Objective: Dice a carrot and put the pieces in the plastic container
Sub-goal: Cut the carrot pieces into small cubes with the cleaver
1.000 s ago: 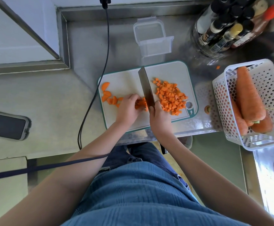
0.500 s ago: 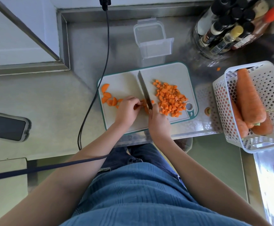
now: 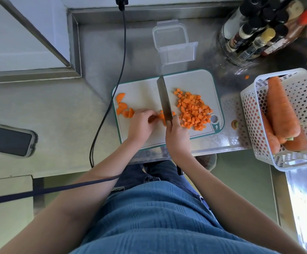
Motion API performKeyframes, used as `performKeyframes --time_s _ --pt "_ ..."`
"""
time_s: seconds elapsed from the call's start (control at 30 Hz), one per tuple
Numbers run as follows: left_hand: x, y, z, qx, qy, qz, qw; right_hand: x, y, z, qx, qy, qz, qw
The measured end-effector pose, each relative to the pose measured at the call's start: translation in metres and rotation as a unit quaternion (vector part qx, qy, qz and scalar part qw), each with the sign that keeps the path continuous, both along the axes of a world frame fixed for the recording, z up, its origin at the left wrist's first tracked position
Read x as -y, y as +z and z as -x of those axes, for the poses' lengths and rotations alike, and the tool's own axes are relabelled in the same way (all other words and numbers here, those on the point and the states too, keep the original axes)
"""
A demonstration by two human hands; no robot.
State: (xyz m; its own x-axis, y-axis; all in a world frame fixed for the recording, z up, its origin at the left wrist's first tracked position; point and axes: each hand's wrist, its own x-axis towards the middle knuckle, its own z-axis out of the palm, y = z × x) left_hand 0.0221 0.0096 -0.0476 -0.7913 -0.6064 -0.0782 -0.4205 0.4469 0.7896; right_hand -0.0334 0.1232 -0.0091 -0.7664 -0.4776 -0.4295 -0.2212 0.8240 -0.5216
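A heap of small orange carrot cubes (image 3: 193, 112) is seen right of centre on the white cutting board (image 3: 143, 94), which is laid on the metal table (image 3: 97, 52) in the middle of the frame. A few half-round carrot slices (image 3: 123, 108) are scattered at the board's left edge. Between the two groups, a short stack of carrot strips (image 3: 160, 116) is pinned down by the left hand (image 3: 141, 122), whose grip is closed: the fingers are curled over the strips and pressed on them. A cleaver (image 3: 164, 99) is held by the right hand (image 3: 177, 134), the grip wrapped tightly round the handle, with the blade set edge-down just right of the strips and pointed toward the top of the frame. The plastic container (image 3: 174, 45) is placed above the board, near its upper edge, and nothing orange can be made out inside it. Whole carrots (image 3: 280, 110) are kept in a white perforated basket (image 3: 249, 110) at the right.
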Motion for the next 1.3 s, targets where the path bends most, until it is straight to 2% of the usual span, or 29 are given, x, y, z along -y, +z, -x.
performKeyframes --time_s 0.13,0.27,0.4,0.53,0.67,0.87,1.17,1.3 --pt "0.000 0.000 0.000 0.023 -0.017 0.038 0.999 0.002 -0.009 -0.004 -0.010 0.024 -0.048 0.999" --pt "0.002 -0.002 0.003 0.033 -0.017 0.040 0.999 0.006 -0.010 -0.006 -0.012 0.036 -0.090 0.995" --pt "0.001 -0.002 0.006 0.032 -0.013 0.037 0.999 0.007 -0.009 0.002 -0.012 0.038 -0.080 0.996" --pt "0.000 -0.002 0.007 0.029 -0.001 0.020 0.999 0.001 -0.004 0.005 -0.065 0.070 -0.102 0.990" --pt "-0.001 0.006 0.002 0.000 0.015 -0.015 1.000 -0.003 0.007 0.000 -0.058 0.031 -0.057 0.996" --pt "0.003 -0.003 -0.024 0.045 -0.016 0.054 0.997 0.003 0.002 -0.008 -0.034 0.034 -0.036 0.998" --pt "-0.001 -0.001 -0.020 0.065 -0.032 0.074 0.995 0.009 -0.008 -0.007 -0.021 0.063 -0.084 0.994" --pt "-0.001 0.003 -0.015 0.065 -0.042 0.074 0.994 0.009 -0.007 0.002 -0.029 0.046 -0.082 0.995"
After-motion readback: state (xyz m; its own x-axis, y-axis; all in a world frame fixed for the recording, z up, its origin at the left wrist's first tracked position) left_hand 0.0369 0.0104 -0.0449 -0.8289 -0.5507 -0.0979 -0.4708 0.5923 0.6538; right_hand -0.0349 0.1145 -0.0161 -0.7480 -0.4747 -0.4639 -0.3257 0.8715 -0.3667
